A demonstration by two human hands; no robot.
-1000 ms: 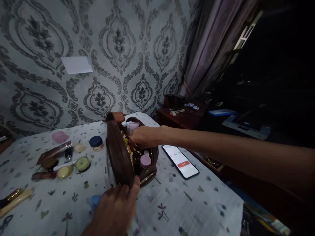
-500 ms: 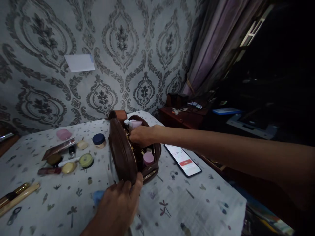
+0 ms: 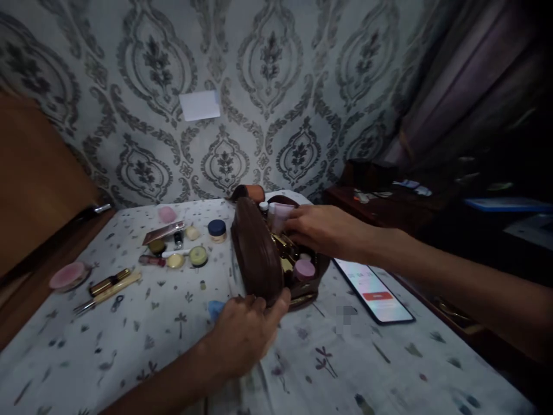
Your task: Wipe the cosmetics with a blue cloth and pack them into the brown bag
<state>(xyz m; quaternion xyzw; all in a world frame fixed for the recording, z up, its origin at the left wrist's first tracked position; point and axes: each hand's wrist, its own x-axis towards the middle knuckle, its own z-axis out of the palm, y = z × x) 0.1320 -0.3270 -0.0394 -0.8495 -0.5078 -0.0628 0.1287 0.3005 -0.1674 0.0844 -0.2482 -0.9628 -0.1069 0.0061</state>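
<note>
A brown zippered cosmetic bag (image 3: 259, 248) stands unzipped on the table, its lid raised to the left. My left hand (image 3: 250, 325) grips the near edge of the lid, thumb along the zipper side. Over the opening, my right hand (image 3: 317, 227) reaches in from the right with curled fingers beside a pale pink tube (image 3: 282, 214); what the fingertips hold, if anything, is hidden. Inside the bag sit a pink-lidded jar (image 3: 304, 270), a white-capped bottle (image 3: 264, 207) and some gold-coloured items (image 3: 283, 246). Something blue (image 3: 215, 309) shows by my left hand.
Left of the bag lie a blue-lidded jar (image 3: 216, 230), a green pot (image 3: 198, 256), a pink sponge (image 3: 166, 214), several other cosmetics and brushes (image 3: 114, 288). A pink round container (image 3: 69, 276) is farther left. A lit phone (image 3: 375, 294) lies to the right, near the table edge.
The view has swung left, so everything sits farther right. My right hand has drawn up from inside the bag towards its right rim. My left hand stays on the bag.
</note>
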